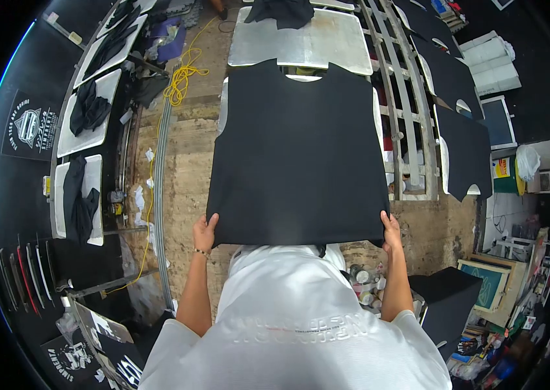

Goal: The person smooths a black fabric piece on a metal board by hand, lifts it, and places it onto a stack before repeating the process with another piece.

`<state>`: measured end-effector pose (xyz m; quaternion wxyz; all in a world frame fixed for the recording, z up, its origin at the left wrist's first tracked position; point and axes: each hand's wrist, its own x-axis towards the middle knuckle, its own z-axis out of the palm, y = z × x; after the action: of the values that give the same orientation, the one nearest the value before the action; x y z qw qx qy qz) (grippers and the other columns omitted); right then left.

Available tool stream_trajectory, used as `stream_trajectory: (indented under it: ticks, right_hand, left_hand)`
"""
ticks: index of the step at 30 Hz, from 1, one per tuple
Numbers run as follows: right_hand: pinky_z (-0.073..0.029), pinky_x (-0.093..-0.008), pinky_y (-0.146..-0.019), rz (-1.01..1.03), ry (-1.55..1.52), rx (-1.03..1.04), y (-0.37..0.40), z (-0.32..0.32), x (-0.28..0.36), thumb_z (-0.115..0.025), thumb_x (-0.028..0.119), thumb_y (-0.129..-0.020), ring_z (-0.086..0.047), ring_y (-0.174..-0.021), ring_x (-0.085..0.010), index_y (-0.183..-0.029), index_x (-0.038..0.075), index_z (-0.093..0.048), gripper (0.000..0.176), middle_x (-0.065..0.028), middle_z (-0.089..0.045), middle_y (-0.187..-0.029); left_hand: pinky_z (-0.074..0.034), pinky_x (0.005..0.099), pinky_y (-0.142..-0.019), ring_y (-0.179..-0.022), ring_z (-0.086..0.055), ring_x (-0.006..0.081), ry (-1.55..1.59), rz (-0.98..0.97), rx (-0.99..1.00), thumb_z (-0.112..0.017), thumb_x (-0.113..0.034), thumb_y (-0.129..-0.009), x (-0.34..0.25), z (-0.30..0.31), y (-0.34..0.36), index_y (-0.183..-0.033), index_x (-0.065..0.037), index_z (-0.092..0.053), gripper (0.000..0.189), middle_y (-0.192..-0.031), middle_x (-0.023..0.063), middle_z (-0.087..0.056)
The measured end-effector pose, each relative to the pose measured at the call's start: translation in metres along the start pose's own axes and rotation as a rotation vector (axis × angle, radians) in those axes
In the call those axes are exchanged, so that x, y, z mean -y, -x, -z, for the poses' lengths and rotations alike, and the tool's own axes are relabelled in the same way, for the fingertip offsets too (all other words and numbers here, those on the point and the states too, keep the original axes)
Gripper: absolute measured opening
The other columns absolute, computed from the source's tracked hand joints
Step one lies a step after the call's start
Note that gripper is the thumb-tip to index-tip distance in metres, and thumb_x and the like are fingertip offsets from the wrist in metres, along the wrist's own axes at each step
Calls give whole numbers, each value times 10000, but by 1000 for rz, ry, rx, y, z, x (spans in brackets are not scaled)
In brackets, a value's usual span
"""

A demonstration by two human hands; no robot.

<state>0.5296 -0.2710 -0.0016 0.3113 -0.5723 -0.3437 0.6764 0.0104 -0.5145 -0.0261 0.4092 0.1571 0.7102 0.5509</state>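
Note:
A black shirt panel (pixel 297 156) with a cut neckline and no sleeves lies spread over a pale board (pixel 379 123), whose edges show at the sides and neckline. My left hand (pixel 204 233) pinches the panel's lower left corner, thumb on top. At the lower right corner, my right hand (pixel 390 231) grips the cloth the same way. The panel's bottom hem runs fairly straight between both hands, close to my body. Fingers under the cloth are hidden.
Beyond the panel is another pale board (pixel 333 39) with bunched black cloth (pixel 281 12). Boards with crumpled black cloth (pixel 80 201) line the left. A metal rack (pixel 411 130) and more black panels (pixel 465 153) stand right. A yellow cable (pixel 184 81) lies on the floor.

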Motion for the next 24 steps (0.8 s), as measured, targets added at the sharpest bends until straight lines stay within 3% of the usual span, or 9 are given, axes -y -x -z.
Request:
stream_trajectory:
  ticks: [2,5,20,22,24]
  right_hand:
    - [-561,-331,-827,-7,-38,19,-4,2,-2,-618,356,-969,-680,-936,-170,-1194,54,-597,378,-77,-690,-1088]
    - [-559,-333,-822,-18,-23,21,-5,5,-8,-628,347,-965,-679,-936,-166,-1196,55,-602,373,-73,-694,-1079]
    - [-525,-307,-861,22,8,48,-6,11,-26,-639,318,-965,-655,-974,-155,-1211,21,-604,388,-81,-685,-1110]
    - [-520,-307,-883,-10,16,47,-3,9,-21,-644,327,-960,-656,-990,-166,-1226,15,-598,413,-89,-683,-1123]
    - [-523,-308,-876,-16,-7,66,-2,8,-19,-651,331,-954,-658,-979,-164,-1207,18,-607,404,-83,-686,-1117]
  left_hand:
    - [-536,263,-746,-826,-656,119,-133,-4,-7,-638,-172,-965,-1,-1,1,-1057,49,-648,239,-990,87,-711]
    - [-517,252,-745,-827,-637,98,69,0,-45,-650,-182,-960,-9,-12,8,-1004,39,-649,225,-957,64,-707]
    - [-524,253,-732,-814,-652,113,-55,28,-92,-660,-148,-950,-8,-5,20,-1025,39,-640,203,-951,78,-711]
    - [-526,257,-733,-811,-649,118,25,-57,-81,-660,-152,-950,4,-7,18,-1027,44,-639,212,-948,84,-708]
    - [-527,264,-734,-812,-646,121,34,-7,-83,-663,-163,-949,-5,-6,23,-1023,45,-643,221,-946,81,-705]
